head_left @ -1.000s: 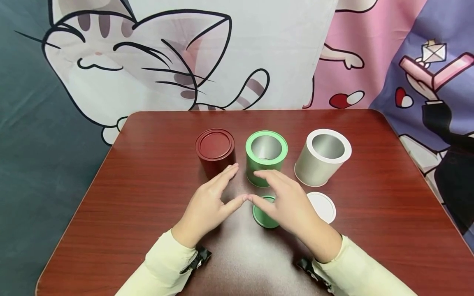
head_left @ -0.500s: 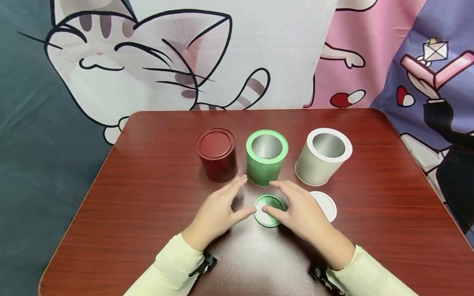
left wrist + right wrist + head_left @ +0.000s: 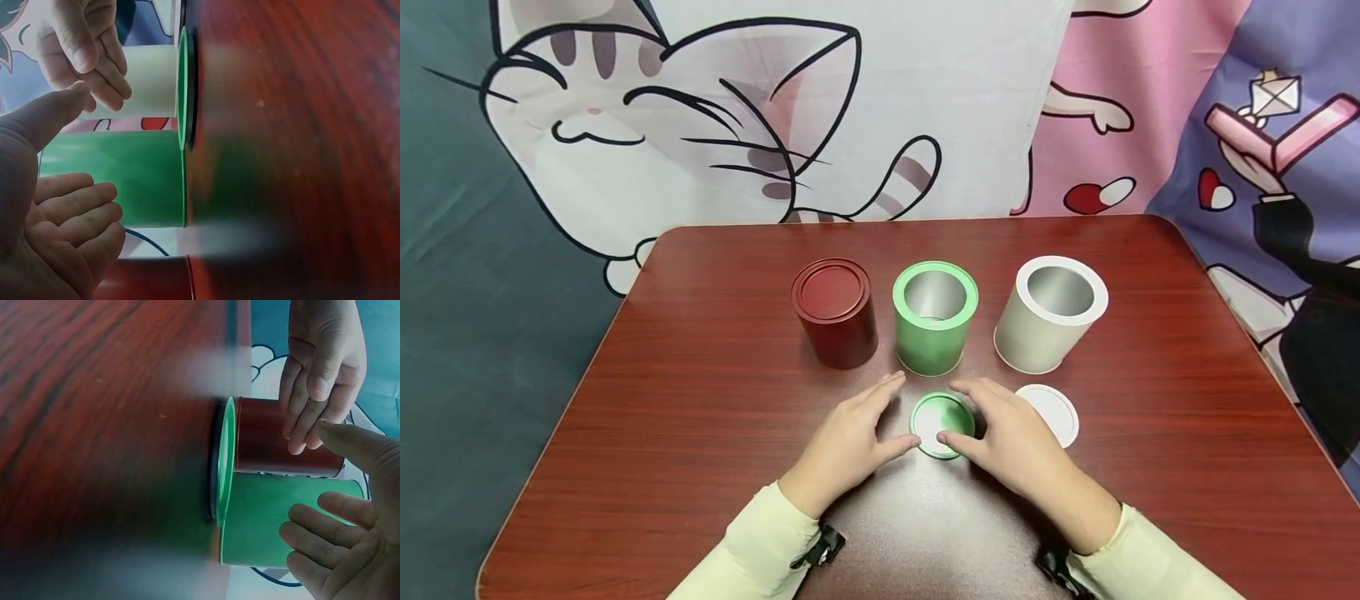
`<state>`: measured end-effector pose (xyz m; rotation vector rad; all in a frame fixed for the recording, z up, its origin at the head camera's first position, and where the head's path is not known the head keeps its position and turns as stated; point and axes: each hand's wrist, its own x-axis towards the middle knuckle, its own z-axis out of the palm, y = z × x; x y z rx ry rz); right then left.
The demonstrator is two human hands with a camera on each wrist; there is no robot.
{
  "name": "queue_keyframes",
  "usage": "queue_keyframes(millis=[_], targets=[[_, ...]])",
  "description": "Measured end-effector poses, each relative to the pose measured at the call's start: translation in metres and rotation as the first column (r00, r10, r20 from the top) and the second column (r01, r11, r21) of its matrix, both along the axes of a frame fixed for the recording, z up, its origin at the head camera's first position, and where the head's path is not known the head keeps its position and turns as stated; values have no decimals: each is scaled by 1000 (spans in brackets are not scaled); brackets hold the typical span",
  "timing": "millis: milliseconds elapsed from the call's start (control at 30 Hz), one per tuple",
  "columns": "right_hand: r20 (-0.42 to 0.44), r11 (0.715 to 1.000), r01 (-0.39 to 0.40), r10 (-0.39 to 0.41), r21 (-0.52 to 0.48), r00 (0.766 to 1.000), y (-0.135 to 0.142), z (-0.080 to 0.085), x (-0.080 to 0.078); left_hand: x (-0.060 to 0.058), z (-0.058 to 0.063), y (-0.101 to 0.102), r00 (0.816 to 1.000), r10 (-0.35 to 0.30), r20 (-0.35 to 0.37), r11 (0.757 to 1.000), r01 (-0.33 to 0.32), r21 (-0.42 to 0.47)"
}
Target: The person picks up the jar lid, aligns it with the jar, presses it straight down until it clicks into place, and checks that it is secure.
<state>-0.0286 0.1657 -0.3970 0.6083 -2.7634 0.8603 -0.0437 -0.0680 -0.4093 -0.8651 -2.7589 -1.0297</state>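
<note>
A round green lid (image 3: 951,410) lies flat on the table, in front of an uncovered green can (image 3: 929,343). My left hand (image 3: 848,448) hovers at the lid's left side, fingers extended and thumb tip overlapping its edge in the head view. On the other side is my right hand (image 3: 1017,432), also with straight fingers, its thumb over the lid's right part. Both wrist views show the palms facing inward above the table with nothing in them; the green lid (image 3: 182,94) appears edge-on there, raised slightly on a dark underside.
Left of the green can stands a dark red can (image 3: 842,337) with its lid on. A white can (image 3: 1037,337), open at the top, is at the right, and a white lid (image 3: 1052,412) lies before it. A cartoon-printed cloth (image 3: 985,108) hangs behind the table (image 3: 700,375).
Both hands have come toward the body and drawn apart, from in front of the cans to either side of the green lid. The cans and lids have stayed in place.
</note>
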Motion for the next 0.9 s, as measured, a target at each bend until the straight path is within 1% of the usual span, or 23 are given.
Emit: queue_keyframes(millis=[267,567,767,900], targets=[[17,1000,-5,5,20,1000,3,-8,0,-1,-6,2,999,-1,32,1000,0,1],[56,999,-3,0,53,998,7,-13,0,-4,-9,4,994,1,105,1000,0,-13],[66,997,-15,10,80,998,11,-14,0,-5,-12,5,990,-25,136,998,33,-56],[106,996,-22,13,86,994,13,-16,-2,-6,-15,5,984,-46,170,995,60,-81]])
